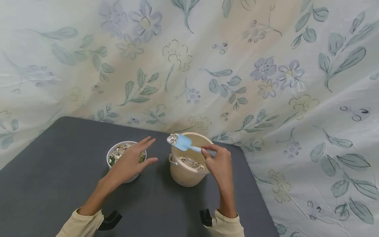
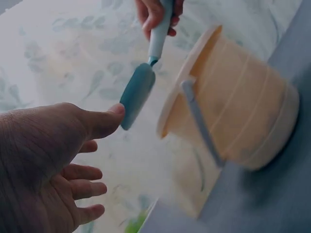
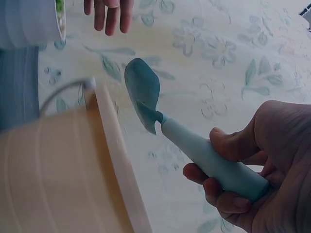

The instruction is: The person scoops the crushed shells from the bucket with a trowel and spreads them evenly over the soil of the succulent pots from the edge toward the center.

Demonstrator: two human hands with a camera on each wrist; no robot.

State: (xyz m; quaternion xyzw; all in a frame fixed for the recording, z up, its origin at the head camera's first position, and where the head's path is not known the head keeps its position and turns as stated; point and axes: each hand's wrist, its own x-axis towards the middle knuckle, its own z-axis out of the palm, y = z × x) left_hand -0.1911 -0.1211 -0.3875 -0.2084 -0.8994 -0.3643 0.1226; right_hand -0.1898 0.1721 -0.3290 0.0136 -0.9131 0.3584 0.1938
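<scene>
My right hand (image 1: pixel 219 162) grips the handle of a light blue hand trowel (image 1: pixel 183 142) above the beige bucket (image 1: pixel 189 177). Small pale shells or stone chips (image 1: pixel 172 139) are heaped on the trowel's tip, which points left past the bucket's rim. More of the same pale bits (image 1: pixel 190 163) lie inside the bucket. My left hand (image 1: pixel 127 164) reaches over the white pot (image 1: pixel 110 154) with its fingers spread, holding nothing. Pale chips and some green leaves show inside that pot, partly hidden by the hand. In the right wrist view, fingers curl round the trowel's handle (image 3: pixel 209 160).
Both containers stand on a dark grey table (image 1: pixel 160 210), the bucket to the right of the pot. A thin handle (image 2: pixel 201 124) hangs at the bucket's side. Behind and to the right, a floral cloth (image 1: pixel 189 72) rises along the table's edges.
</scene>
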